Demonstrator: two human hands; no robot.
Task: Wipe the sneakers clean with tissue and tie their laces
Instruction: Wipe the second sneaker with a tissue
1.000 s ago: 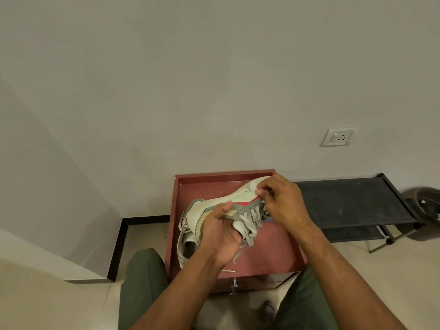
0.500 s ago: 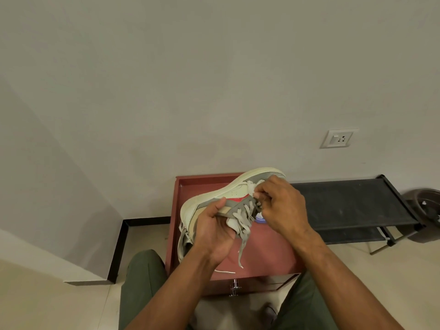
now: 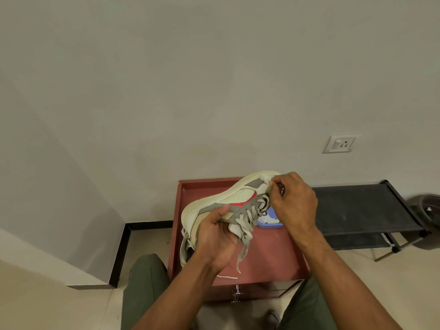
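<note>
Sneaker [image 3: 228, 201] is held in the air above the red table [image 3: 273, 256], turned on its side, sole edge up and away, toe toward upper right. A second sneaker [image 3: 187, 246] is partly visible below the left hand, at the table's left edge.

Left hand [image 3: 214, 239]: fingers curled round the collar/tongue area, thumb pressed on the grey side panel. Firm clamp, the shoe's weight is carried here.

Right hand [image 3: 294, 201]: fingers bunched at the toe, pinching a small wad of white tissue [image 3: 265, 179] against the toe cap. Wiping step is judged to be in hand; lacing not yet started.

Laces [image 3: 247, 225] are undone, hanging loose from the eyelets, ends dangling toward the table.

A blue tissue pack [image 3: 270, 221] lies on the table just behind the shoe, white tissue showing at its opening.

Handling, as judged:
- Shoe is light, one-hand hold is adequate. Sole is stiff, upper is soft and will give under pressure.
- Best held at collar or heel, as now; a grip over the laces would likely slip and get in the way of tying.
- Smooth panels could slide under a pushed wipe, so counter-pressure from the left hand is needed.
- Tissue is thin and likely to tear on seams and eyelets.
- Laces are limp; ends should be taken near the tips.
</note>
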